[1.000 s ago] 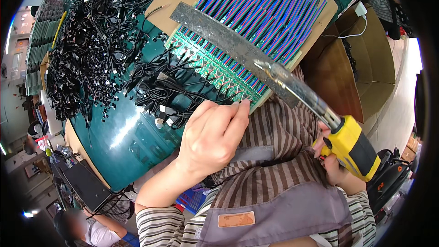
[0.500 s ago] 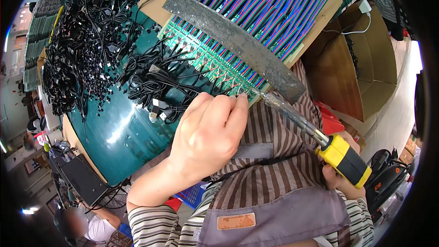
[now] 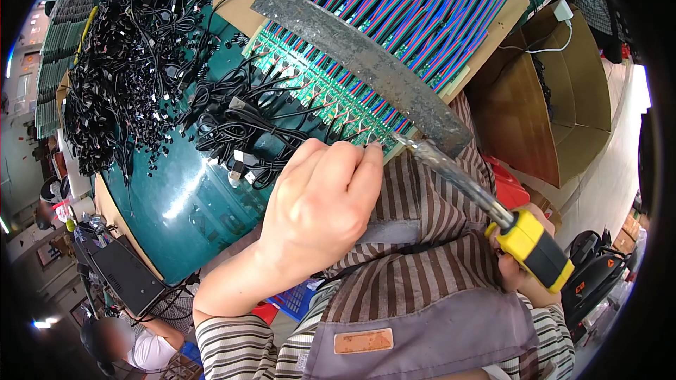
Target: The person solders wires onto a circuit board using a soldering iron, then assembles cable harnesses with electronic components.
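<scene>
My left hand (image 3: 327, 193) is closed in a pinch at the near corner of the green circuit boards (image 3: 317, 95), on the thin end of a black cable mostly hidden by the fingers. My right hand (image 3: 517, 267) grips a soldering iron (image 3: 458, 177) by its yellow and black handle. The iron's tip points at the board edge, just right of my left fingertips. Black USB cables (image 3: 236, 123) lie bundled left of the boards, several with bared wires on the pads. A flat metal bar (image 3: 366, 63) lies across the boards and their red, green and blue wires (image 3: 415, 7).
A large heap of black cables (image 3: 134, 63) covers the left of the green table (image 3: 183, 218). Cardboard (image 3: 486, 60) lies beneath the boards. An open cardboard box (image 3: 577, 91) stands at right, with a white plug (image 3: 562, 10) by it. Another person (image 3: 151, 348) sits at lower left.
The soldering iron has shifted slightly right, its tip drawing a little away from my left fingertips. My left hand stays nearly in place, still pinching.
</scene>
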The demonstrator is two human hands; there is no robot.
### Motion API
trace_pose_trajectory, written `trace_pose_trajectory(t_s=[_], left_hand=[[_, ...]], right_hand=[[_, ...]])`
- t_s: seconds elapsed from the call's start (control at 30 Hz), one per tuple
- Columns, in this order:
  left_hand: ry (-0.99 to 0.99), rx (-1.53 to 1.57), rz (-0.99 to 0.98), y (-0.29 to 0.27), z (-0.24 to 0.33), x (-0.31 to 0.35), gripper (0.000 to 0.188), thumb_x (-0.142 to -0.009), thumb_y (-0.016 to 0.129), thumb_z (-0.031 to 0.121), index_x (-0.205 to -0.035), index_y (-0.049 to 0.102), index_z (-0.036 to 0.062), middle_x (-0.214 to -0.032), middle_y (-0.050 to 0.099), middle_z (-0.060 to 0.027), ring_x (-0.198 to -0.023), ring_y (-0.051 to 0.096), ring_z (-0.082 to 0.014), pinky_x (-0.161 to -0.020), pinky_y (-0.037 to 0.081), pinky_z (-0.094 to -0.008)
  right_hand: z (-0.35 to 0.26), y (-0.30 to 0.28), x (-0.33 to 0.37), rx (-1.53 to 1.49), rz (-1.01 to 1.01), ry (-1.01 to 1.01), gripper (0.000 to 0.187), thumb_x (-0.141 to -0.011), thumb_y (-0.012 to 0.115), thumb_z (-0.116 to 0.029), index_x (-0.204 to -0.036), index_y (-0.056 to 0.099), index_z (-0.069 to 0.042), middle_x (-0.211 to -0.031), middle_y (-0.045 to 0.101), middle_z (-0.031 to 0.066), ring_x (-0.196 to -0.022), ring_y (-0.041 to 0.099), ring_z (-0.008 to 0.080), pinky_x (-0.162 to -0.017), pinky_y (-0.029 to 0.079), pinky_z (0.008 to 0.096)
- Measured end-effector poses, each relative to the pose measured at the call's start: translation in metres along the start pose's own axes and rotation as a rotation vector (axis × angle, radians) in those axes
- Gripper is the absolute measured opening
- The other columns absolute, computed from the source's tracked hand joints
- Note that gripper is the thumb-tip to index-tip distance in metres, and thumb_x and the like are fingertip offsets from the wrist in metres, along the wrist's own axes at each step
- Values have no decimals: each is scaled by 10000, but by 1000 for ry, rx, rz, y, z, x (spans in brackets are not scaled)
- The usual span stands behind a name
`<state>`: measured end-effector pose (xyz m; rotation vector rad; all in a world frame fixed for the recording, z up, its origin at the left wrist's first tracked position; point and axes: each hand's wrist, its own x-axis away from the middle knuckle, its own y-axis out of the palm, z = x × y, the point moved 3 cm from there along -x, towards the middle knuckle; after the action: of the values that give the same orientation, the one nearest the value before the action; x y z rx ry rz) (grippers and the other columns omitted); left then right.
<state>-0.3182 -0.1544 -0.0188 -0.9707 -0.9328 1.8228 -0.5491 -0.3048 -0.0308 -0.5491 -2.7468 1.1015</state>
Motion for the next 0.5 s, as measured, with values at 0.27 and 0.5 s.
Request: trace_pose_trajectory(t_s=[0.27,0.5], left_hand=[[-1,-6,-6,0,1,-1,252,-692,741,-9,-940,698,7,-722,600,-52,-615,575,-204,-530,442,-313],[21,-26,9,0,6,0,262,-677,749,-12,-934,702,0,-757,595,-53,-637,567,-201,-542,444,-314]], right_hand=[[7,1,6,-233,55,79,288,-706,728,-155,-913,610,6,-920,670,176,-774,669,255,-696,541,325],[6,0,4,-81,88,-114,250,-671,724,-170,-842,629,-14,-861,652,149,-727,651,252,-652,522,312]])
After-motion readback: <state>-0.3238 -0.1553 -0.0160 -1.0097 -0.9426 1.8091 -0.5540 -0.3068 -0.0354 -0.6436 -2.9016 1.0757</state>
